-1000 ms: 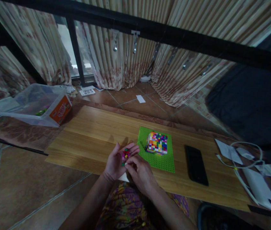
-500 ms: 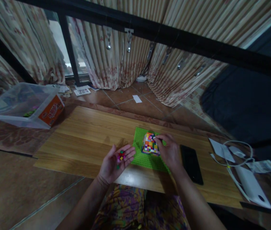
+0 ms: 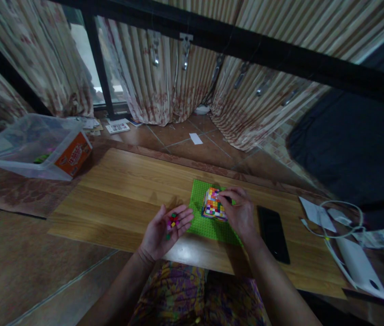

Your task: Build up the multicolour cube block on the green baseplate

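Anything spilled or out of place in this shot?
No spill or damage visible around the brick block; loose bricks sit together in the left hand. Slightly odd: a white paper lies by itself on the tiled floor beyond the wooden tabletop, perhaps dropped.

Left hand [image 3: 165, 230]: palm up, lightly cupped | Right hand [image 3: 240, 214]: palm down, pinched

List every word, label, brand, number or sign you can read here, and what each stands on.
Nothing can be read with certainty.
Orange label on the clear plastic bin: pale lettering, too blurred to read.
White booklet or card near the window: dark print, too small to read.
Printed paper at the far right: markings too blurred to read.
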Available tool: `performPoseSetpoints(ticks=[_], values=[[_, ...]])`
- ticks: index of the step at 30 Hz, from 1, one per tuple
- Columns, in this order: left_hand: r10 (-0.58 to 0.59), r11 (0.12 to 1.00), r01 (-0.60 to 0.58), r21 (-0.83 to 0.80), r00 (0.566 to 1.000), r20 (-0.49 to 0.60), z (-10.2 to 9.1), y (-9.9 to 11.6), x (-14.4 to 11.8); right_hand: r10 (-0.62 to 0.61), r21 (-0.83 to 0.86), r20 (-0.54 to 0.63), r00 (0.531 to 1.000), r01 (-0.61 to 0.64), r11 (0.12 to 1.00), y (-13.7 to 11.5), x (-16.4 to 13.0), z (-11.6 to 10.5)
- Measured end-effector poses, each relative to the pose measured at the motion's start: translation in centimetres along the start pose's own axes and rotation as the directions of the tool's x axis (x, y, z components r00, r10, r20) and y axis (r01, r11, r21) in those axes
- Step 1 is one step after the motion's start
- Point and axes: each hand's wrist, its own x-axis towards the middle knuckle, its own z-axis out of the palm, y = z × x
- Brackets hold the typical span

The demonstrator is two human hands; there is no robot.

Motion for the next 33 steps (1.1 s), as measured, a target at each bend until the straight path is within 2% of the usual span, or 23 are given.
performPoseSetpoints(ticks=[10,16,22,28,31,33], values=[[0.007,1.0,-0.007,0.003,1.0,0.008,0.0,0.0,0.0,0.131,0.111,-0.053,0.99,-0.124,0.986,1.0,-0.1,0.3],[0.005,1.0,-0.005,-0.009,1.0,-0.016,0.2,0.0,0.0,0.237,0.142,0.068,0.969,-0.245,0.959,1.6,0.3,1.5],[0.002,1.0,-0.002,-0.009,1.0,-0.018,0.3,0.0,0.0,0.358,0.255,0.078,0.93,-0.366,0.895,2.0,0.3,2.2],[0.001,1.0,-0.001,-0.013,1.0,0.01,0.1,0.0,0.1,0.387,0.291,0.098,0.917,-0.398,0.87,1.6,0.5,2.3],[0.01,1.0,-0.009,-0.01,1.0,0.027,0.0,0.0,0.1,0.407,0.289,0.145,0.902,-0.432,0.854,1.4,0.6,1.9],[0.017,1.0,-0.017,-0.01,0.999,0.029,-0.1,-0.1,0.1,0.377,0.26,0.139,0.916,-0.401,0.878,1.0,0.5,1.5]])
